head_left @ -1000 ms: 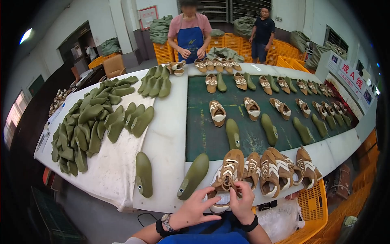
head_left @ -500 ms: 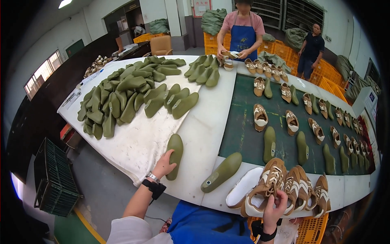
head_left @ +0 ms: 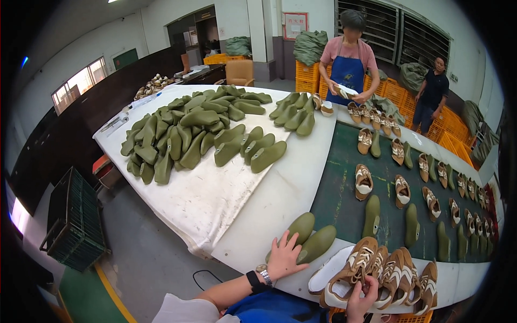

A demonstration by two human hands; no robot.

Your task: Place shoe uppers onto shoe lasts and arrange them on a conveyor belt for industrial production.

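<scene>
We stand at a long white desk (head_left: 301, 188), its right part inset with a dark green surface (head_left: 336, 161) where brown shoes (head_left: 363, 180) and green lasts (head_left: 371, 215) are set out in rows. Across from us a co-worker (head_left: 347, 70) in a blue apron holds a pale, shoe-like piece (head_left: 345, 90) in both hands. A large heap of green lasts (head_left: 202, 118) covers the white cloth (head_left: 215, 202) to our left. At our near edge stands a row of brown-and-white shoes (head_left: 396, 274); the leftmost, a laced shoe (head_left: 360, 257), sits beside a white sole-shaped piece (head_left: 326, 269). Just left of that, two green lasts (head_left: 321, 240) lie side by side on the desk, touching or nearly so. Our left hand (head_left: 285, 257) is spread wide over them, fingers apart and resting on their tops; we cannot tell whether it grips either one. Our right hand (head_left: 362, 296) is nearly closed, thumb and fingers pinching the laced shoe at its tongue and laces. A metal-banded watch (head_left: 264, 273) circles our left wrist.
</scene>
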